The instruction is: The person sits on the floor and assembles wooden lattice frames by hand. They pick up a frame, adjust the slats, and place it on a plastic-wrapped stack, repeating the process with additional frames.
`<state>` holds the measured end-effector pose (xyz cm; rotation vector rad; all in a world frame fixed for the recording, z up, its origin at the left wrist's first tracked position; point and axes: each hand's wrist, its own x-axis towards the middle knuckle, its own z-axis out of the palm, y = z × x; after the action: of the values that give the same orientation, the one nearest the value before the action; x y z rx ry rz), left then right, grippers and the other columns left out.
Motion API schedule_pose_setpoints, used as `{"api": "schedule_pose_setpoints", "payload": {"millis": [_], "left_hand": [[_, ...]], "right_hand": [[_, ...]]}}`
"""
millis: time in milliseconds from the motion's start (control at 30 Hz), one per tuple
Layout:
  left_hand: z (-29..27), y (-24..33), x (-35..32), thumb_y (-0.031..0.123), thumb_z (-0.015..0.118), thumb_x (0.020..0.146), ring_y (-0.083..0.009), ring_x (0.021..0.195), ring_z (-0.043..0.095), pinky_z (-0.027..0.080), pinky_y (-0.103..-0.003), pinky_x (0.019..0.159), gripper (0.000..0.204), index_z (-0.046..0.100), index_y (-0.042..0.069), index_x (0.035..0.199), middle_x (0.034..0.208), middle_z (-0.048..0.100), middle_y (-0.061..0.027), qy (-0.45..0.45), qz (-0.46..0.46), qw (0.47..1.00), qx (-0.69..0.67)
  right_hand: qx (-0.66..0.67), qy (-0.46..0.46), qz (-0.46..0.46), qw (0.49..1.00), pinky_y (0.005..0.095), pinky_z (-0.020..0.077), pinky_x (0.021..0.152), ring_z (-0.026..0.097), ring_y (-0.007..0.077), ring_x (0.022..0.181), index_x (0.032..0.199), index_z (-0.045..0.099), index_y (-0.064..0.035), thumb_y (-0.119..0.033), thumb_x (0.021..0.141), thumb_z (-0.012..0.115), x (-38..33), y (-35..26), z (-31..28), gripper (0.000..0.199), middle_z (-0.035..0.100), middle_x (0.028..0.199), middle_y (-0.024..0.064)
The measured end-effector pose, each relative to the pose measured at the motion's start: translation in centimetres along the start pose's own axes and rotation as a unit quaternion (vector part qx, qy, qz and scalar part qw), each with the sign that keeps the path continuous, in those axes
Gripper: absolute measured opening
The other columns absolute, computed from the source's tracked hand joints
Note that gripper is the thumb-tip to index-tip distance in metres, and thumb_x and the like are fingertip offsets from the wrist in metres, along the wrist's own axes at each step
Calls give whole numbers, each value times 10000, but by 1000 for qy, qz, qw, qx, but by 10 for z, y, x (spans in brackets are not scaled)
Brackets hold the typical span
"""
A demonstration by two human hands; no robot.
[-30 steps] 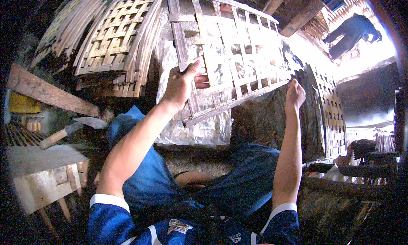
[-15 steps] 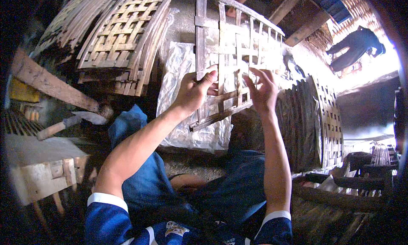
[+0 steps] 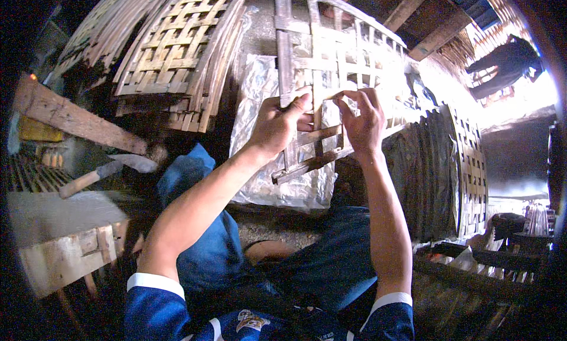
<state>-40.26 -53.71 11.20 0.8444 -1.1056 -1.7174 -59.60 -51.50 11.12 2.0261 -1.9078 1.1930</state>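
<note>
In front of me a lattice panel of flat, woven strips, probably bamboo, is tilted over a crumpled, shiny sheet. My left hand is closed around its left side, thumb on top and fingers partly behind the strips. With thumb and index finger, my right hand pinches a light crosswise strip near the panel's middle. The panel's lower edge bar slants below both hands. Glare washes out much of its right part.
Stacked woven panels stand at the far left. A broad blade with a wooden handle lies by a wooden beam, above a wooden bench. To the right are stacked dark sheets and another lattice panel. Another person bends farther off.
My right hand's fingers have come together on the crosswise strip, lifting slightly. My left hand keeps its grip. The whole view has shifted a little to the right.
</note>
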Motion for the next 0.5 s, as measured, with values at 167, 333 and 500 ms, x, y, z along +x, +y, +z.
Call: {"api": "schedule_pose_setpoints", "payload": {"millis": [167, 333, 500], "left_hand": [[-2, -2, -2, 307, 592, 951, -139, 762, 663, 551, -262, 633, 393, 617, 19, 1217, 947, 691, -104, -13, 17, 1000, -7], [-6, -8, -3, 325, 584, 954, -119, 799, 648, 554, -260, 664, 397, 624, 25, 1212, 947, 688, -98, -29, 33, 998, 51], [-3, -7, -7, 344, 576, 958, -128, 815, 649, 557, -272, 674, 412, 621, 31, 1222, 946, 689, -103, -53, 27, 997, 59]], "right_hand": [[-27, -38, 49, 998, 412, 492, 681, 620, 320, 832, 929, 666, -109, -205, 819, 701, -3, 1, 1, 150, 611, 912, 95], [-14, -96, 17, 995, 422, 488, 666, 614, 333, 791, 872, 624, -77, -213, 841, 678, -3, 8, -2, 149, 596, 877, 105], [-6, -45, -46, 998, 366, 459, 573, 587, 245, 634, 752, 574, -22, -81, 802, 719, -6, 5, -8, 165, 561, 721, 96]]}}
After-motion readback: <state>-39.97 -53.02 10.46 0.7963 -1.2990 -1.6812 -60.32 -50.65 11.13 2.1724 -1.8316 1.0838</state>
